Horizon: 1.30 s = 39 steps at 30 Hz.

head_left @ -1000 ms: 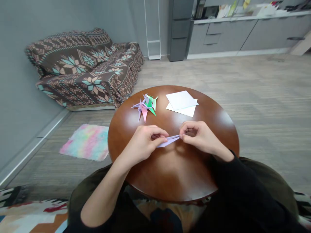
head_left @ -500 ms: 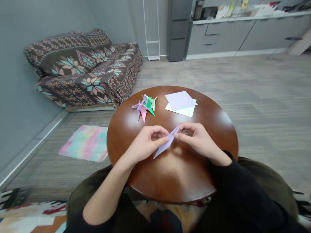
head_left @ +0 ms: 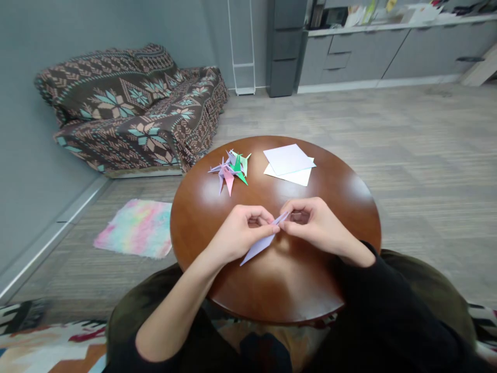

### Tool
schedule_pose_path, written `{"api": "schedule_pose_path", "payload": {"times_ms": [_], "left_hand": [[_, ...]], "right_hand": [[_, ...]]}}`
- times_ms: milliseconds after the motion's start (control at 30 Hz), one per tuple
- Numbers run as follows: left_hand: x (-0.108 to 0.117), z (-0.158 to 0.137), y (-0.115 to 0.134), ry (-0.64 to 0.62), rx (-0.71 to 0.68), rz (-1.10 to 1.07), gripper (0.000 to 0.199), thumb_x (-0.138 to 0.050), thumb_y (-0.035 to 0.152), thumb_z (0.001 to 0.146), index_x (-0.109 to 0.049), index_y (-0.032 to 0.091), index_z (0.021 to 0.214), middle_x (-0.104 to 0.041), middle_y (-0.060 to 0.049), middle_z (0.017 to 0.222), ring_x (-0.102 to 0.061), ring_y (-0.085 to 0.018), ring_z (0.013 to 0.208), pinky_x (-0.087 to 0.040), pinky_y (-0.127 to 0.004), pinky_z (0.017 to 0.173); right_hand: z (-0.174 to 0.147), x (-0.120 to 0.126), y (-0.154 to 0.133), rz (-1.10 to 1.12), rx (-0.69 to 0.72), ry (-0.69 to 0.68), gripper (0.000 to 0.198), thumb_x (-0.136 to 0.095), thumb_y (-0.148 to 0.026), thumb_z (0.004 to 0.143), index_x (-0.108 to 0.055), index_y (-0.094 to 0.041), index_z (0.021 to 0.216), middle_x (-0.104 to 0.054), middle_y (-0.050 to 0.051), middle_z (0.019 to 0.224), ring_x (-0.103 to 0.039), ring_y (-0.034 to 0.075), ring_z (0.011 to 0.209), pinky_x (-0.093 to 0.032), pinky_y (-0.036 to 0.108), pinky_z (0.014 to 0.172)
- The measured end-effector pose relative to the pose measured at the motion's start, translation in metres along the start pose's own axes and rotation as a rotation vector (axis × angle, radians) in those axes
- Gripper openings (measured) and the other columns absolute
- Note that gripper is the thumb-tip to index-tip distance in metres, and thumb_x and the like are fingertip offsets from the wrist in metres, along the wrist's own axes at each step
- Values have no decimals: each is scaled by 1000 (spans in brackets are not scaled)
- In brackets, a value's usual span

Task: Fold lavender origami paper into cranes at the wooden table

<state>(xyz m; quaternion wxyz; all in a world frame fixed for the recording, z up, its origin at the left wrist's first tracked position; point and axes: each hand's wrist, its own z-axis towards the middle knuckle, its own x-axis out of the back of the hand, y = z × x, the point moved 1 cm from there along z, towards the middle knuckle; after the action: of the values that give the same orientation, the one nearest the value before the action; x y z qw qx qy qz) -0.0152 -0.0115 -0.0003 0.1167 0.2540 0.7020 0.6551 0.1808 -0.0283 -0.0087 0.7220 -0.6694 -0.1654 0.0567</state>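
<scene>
A piece of folded lilac paper (head_left: 258, 248), long and pointed, is held above the table between both hands. My left hand (head_left: 244, 231) pinches it near the middle between thumb and fingers. At its upper right end, my right hand (head_left: 312, 224) grips the narrow tip, also in a pinch. The paper's lower point slants down to the left. Parts of the upper end are hidden behind my fingers. Beyond my left hand several folded paper cranes (head_left: 229, 178) in lilac, pink and green sit clustered together.
Flat square paper sheets (head_left: 289, 159), lilac over a whitish one, lie at the back of the round brown table (head_left: 202, 207). A covered sofa (head_left: 147, 114) and a pastel rug (head_left: 135, 228) are to the left. Grey kitchen cabinets (head_left: 361, 57) line the back.
My left hand has shifted slightly right along the paper, toward my right hand. The paper's lower point has moved a little down and left. The cranes and flat sheets stay put.
</scene>
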Motion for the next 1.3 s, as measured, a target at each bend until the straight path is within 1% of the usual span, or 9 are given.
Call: {"api": "schedule_pose_path", "payload": {"times_ms": [167,267,300,400,467,600,733,900,1300], "left_hand": [[3,-3,5,-116,38,55,18,-78,30,80,-74,13,77,-65,1,67,-53,-9,62,-38,-21,59],[10,-5,7,-139,80,87,16,-77,27,80,-73,13,75,-64,1,65,-52,-9,59,-37,-21,57],[13,-5,7,-136,97,95,16,-78,27,79,-73,13,75,-64,1,64,-51,-9,58,-36,-21,55],[20,-5,7,-91,110,88,20,-80,32,78,-72,14,75,-63,2,64,-50,-9,57,-33,-21,54],[21,-4,7,-63,82,49,21,-81,34,78,-72,14,77,-63,2,65,-52,-9,59,-35,-21,56],[14,-1,4,-15,8,-39,19,-82,32,78,-73,15,80,-68,0,71,-58,-11,65,-43,-22,64],[4,2,1,73,-67,-85,16,-83,26,76,-73,15,82,-72,-2,79,-65,-13,73,-49,-24,72],[-6,3,-1,247,-174,-143,22,-87,23,71,-68,16,79,-70,0,77,-64,-13,72,-50,-23,71],[-13,-5,5,363,-155,-58,14,-84,26,73,-74,16,71,-74,-3,71,-65,-15,64,-49,-25,62]], "right_hand": [[0,2,2,-40,-30,-103,6,-68,-12,74,-67,-17,71,-66,0,70,-58,13,64,-44,26,62],[4,19,7,-81,-23,-61,8,-66,-11,73,-65,-17,69,-65,0,68,-57,13,62,-42,26,60],[6,26,8,-100,-7,-4,8,-66,-11,73,-65,-17,69,-65,0,66,-57,13,61,-42,26,60],[8,41,9,-115,64,172,7,-70,-16,76,-66,-17,70,-67,1,67,-61,15,65,-46,28,65],[8,37,7,-67,105,154,8,-74,-23,81,-70,-17,78,-69,2,74,-62,15,71,-48,28,70],[6,8,1,96,77,-2,13,-77,-29,84,-71,-18,85,-72,1,81,-62,14,72,-49,27,70],[5,-9,-2,128,91,62,16,-76,-30,85,-70,-17,78,-71,2,78,-61,13,67,-50,27,66],[7,-5,1,103,99,147,21,-79,-35,82,-70,-16,75,-71,2,73,-59,12,60,-48,27,60],[5,-3,3,46,155,89,13,-74,-30,88,-71,-18,84,-67,1,77,-60,13,63,-48,27,61]]}}
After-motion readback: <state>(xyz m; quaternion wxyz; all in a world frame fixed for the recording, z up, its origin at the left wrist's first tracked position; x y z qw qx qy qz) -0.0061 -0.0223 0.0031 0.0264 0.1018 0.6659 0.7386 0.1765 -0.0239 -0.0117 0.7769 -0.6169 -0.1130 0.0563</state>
